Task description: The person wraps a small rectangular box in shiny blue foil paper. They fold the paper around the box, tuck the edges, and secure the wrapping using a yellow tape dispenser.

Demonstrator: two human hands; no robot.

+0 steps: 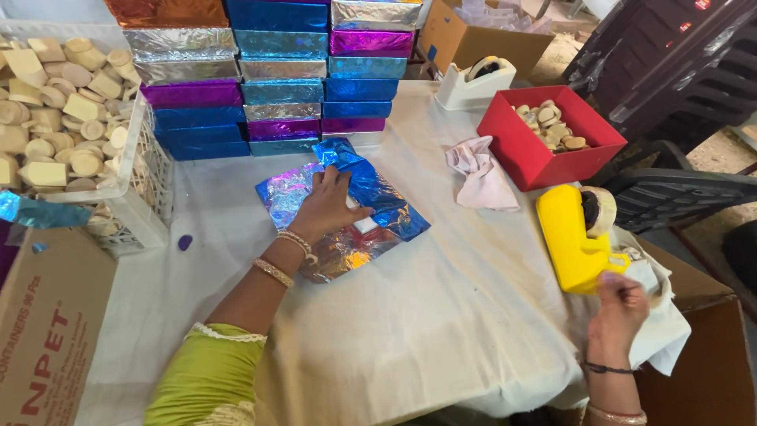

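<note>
My left hand point(327, 207) presses flat on a box partly wrapped in shiny blue foil paper point(371, 193), which lies on the white cloth of the table point(426, 315). A bit of the white box point(364, 225) shows by my thumb. The silvery inside of the foil sheet point(339, 252) spreads out beneath. My right hand point(619, 312) is at the near right corner, fingers pinched at the front end of a yellow tape dispenser point(572, 237) with a roll of tape point(599, 209). Whether a strip of tape is between the fingers is too small to tell.
Stacks of foil-wrapped boxes point(280, 75) in blue, silver and purple stand at the back. A white crate point(138, 185) of pale wooden pieces is at left, a red box point(520, 146) with similar pieces at right. Also here: a white tape dispenser point(473, 83), a pink rag point(481, 173), cardboard boxes point(47, 331).
</note>
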